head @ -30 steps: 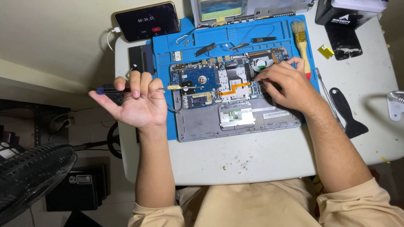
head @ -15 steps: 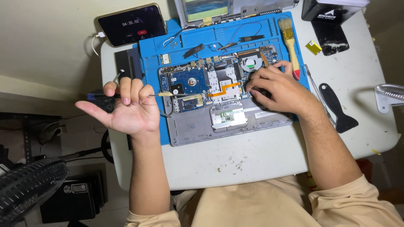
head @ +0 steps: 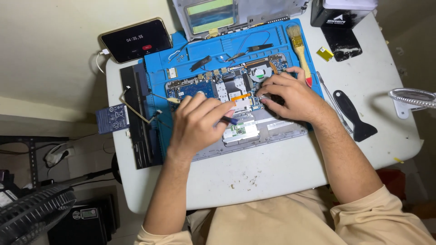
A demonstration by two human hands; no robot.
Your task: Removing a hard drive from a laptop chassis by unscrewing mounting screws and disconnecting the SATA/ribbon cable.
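Observation:
An opened laptop base (head: pixel 254 129) with its blue circuit board (head: pixel 213 86) and small fan (head: pixel 260 72) lies on a blue work mat (head: pixel 236 45). My left hand (head: pixel 197 124) hovers over the board's left half, closed on a dark screwdriver (head: pixel 229 120) whose tip points right. My right hand (head: pixel 290 95) rests on the board's right side, fingers curled down onto a dark part beneath them; what it grips is hidden.
A phone showing a timer (head: pixel 136 40) lies at the back left. A long black battery (head: pixel 141 118) sits left of the mat, a small blue box (head: pixel 112 119) beside it. A brush (head: pixel 299 45), black pry tool (head: pixel 354 113) and lamp neck (head: pixel 411 96) lie right. A fan (head: pixel 32 215) stands below left.
My left hand has swung in from beyond the table's left edge to above the board, carrying the screwdriver. The camera has shifted; my right hand stays on the board.

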